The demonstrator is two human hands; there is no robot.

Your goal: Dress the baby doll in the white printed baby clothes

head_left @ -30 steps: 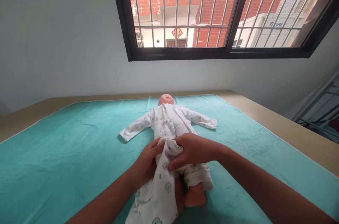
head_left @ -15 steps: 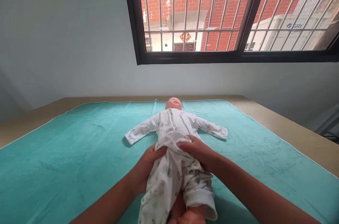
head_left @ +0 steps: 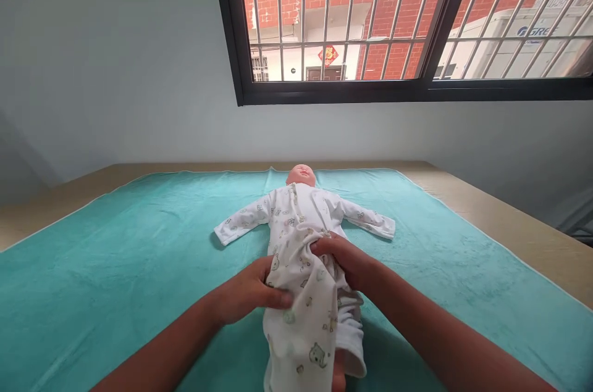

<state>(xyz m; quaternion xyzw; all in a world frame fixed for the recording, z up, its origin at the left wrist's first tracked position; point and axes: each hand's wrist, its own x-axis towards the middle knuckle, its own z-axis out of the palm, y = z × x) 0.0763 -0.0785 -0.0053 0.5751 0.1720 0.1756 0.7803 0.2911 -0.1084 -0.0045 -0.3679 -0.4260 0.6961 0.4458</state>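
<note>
A baby doll (head_left: 301, 175) lies on its back, head at the far side, in a white baby outfit (head_left: 303, 330) printed with small animals. Its sleeves spread out to both sides. My right hand (head_left: 345, 259) pinches gathered cloth at the waist, on the doll's right-hand side in view. At the left edge of the outfit, my left hand (head_left: 257, 290) holds the loose leg cloth, thumb on top and fingers partly hidden. One trouser leg hangs long toward me. The other is bunched up with its cuff wide, and a bit of a doll foot (head_left: 339, 373) shows below.
A turquoise blanket (head_left: 139, 268) covers most of the wooden table (head_left: 500, 231). Behind it stand a grey wall (head_left: 162, 102) and a dark-framed barred window (head_left: 324, 92).
My left hand has shifted down and slightly left along the leg cloth. That cloth now lies smoother across the middle and covers most of the doll's feet. My right hand keeps its grip.
</note>
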